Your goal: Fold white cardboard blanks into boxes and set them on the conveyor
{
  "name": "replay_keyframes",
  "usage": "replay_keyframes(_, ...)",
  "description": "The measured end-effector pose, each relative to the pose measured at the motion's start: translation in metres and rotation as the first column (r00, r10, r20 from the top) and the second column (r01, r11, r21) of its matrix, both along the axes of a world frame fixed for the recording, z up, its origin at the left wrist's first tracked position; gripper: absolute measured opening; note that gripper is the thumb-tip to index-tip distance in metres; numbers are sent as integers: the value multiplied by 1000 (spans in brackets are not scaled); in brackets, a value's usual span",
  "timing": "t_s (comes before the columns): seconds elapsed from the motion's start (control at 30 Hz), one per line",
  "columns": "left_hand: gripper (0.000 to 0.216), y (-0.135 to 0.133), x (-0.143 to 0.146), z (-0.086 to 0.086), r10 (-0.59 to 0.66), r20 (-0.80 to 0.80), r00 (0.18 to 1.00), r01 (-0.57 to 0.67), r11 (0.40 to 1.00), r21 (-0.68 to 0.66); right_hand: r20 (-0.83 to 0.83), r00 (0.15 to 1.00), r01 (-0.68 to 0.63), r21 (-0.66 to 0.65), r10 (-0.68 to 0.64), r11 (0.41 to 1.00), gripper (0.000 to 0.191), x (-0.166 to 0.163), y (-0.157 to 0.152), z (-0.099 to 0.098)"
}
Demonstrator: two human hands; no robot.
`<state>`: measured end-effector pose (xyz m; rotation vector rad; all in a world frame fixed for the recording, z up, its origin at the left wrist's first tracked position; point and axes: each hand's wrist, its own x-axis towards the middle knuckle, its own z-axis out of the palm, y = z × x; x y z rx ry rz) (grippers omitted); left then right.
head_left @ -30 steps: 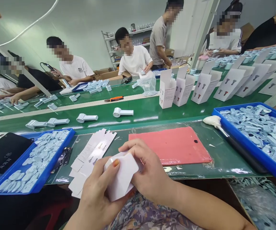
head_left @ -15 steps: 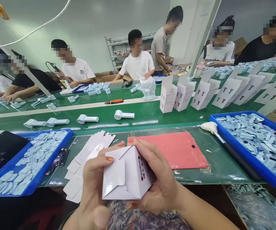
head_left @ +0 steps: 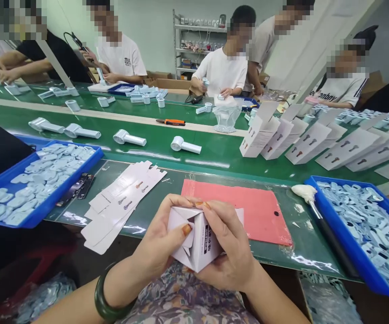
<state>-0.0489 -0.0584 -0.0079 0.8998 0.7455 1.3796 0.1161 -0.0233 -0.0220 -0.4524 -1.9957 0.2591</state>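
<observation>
Both my hands hold a small white cardboard box [head_left: 196,238], partly folded, with black print on one face and its end flaps showing on the left. My left hand [head_left: 162,238], with a green bangle [head_left: 106,294] on the wrist, grips the box from the left. My right hand [head_left: 230,252] wraps its right side. Their fingertips nearly meet on top. A stack of flat, printed white box blanks [head_left: 120,202] lies just left of my hands. A pink mat [head_left: 244,211] lies beyond them, partly behind the box.
Blue trays of pale blue plastic parts sit left [head_left: 66,189] and right [head_left: 341,229]. A brush [head_left: 325,238] rests by the right tray. White devices [head_left: 127,137] and upright boxes [head_left: 315,144] stand on the green belt [head_left: 207,148]. Co-workers sit beyond it.
The box has turned in my hands, and its printed face now looks toward me. My hands have drawn closer together on top. The whole view has swung, with the table shifting upward and tilting.
</observation>
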Motion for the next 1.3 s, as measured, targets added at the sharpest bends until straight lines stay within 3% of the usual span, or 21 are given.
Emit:
replay_keyframes(0.13,27,5,-1,-9,22,-31,999,-22,1000,3,63,998,11,-5,-10,1000,88,2,3,0)
replay_keyframes(0.3,48,9,-8,-10,-105,176,979,107,994,-2,61,998,5,-66,-1,998,86,7,3,-3)
replay_keyframes(0.47,52,21,0,-7,6,205,979,-33,991,127,121,990,85,-114,-71,990,90,0,-2,-10)
replay_keyframes(0.53,56,19,8,-11,-10,254,967,-25,991,132,149,985,108,-140,-87,984,93,1,2,-6)
replay_keyframes(0.6,66,13,14,-19,-89,209,974,56,986,159,128,985,139,-163,-118,977,90,7,11,2)
replay_keyframes(0.67,85,5,17,-29,-111,31,993,100,966,240,93,980,189,-153,-176,970,87,15,20,11)
replay_keyframes(0.77,102,7,12,-34,116,-206,972,-42,942,332,51,962,274,-114,-270,955,78,20,22,11)
replay_keyframes(0.87,94,26,-2,-25,369,-198,908,-303,905,298,-171,925,320,-135,-340,938,58,11,7,-10)
replay_keyframes(0.93,92,41,-11,-18,467,-99,879,-436,870,232,-302,911,199,-278,-283,940,44,-1,-5,-31)
replay_keyframes(0.97,92,47,-13,-17,487,-42,873,-471,861,190,-329,916,83,-403,-229,911,42,-9,-9,-40)
replay_keyframes(1.0,92,52,-13,-18,484,13,875,-481,865,142,-346,923,-50,-540,-168,840,47,-18,-11,-47)
replay_keyframes(1.07,92,57,-6,-27,430,85,899,-436,898,58,-403,911,-265,-741,-93,616,70,-35,-7,-53)
replay_keyframes(1.1,93,58,1,-33,400,101,911,-404,914,28,-466,878,-345,-774,-111,530,79,-42,-2,-53)
replay_keyframes(1.13,92,60,8,-39,376,107,920,-378,926,-1,-539,829,-415,-771,-149,483,82,-47,4,-50)
replay_keyframes(1.2,88,63,21,-50,362,104,926,-356,932,-72,-661,709,-511,-723,-248,465,74,-52,22,-44)
replay_keyframes(1.3,82,70,29,-55,346,53,937,-332,925,-185,-725,594,-518,-676,-348,525,63,-42,66,-37)
